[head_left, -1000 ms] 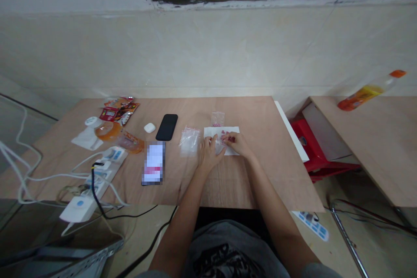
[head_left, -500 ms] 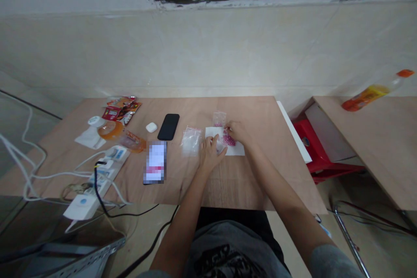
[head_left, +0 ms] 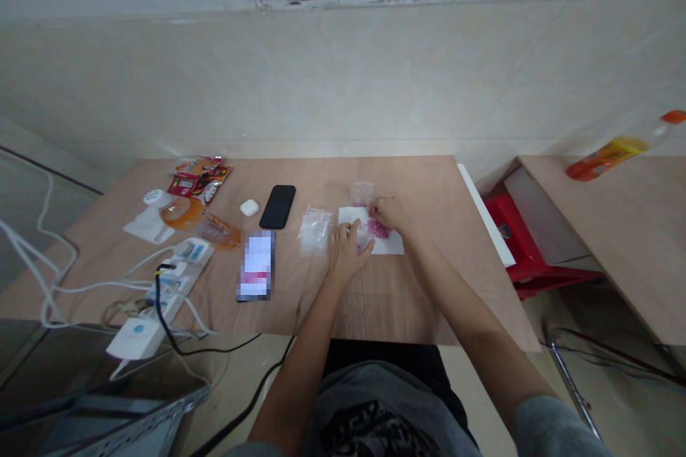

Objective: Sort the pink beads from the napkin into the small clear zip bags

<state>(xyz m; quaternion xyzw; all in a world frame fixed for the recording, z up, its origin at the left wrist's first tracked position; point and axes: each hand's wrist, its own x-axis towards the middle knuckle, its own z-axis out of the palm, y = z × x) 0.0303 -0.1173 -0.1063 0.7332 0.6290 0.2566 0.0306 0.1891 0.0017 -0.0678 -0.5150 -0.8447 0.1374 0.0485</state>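
Observation:
On the table lies a sheet of white paper [head_left: 394, 245] with a heap of small pink beads [head_left: 379, 229] on it. My left hand [head_left: 344, 250] rests at the paper's left side, thumb and fingers spread, beside some clear plastic close to the beads. My right hand [head_left: 390, 214] is bent over the paper's far right part, fingertips pinched together just above the beads; what they hold, if anything, is too small to see. Beyond the paper lies a small clear bag [head_left: 362, 191] with pink beads at its near end. Several empty-looking clear zip bags [head_left: 315, 231] are stacked left of my left hand.
Left of the bags lie a black phone [head_left: 277, 207], a lit phone [head_left: 256, 264] and a small white case [head_left: 249, 208]. Farther left are an orange drink bottle [head_left: 214, 230], snack wrappers [head_left: 201, 182] and a power strip [head_left: 161, 303] with cables. A red stool [head_left: 517, 243] stands at right.
The whole view has shifted slightly. Both hands stay almost in the same place over the paper, with only a slight movement of the right fingers.

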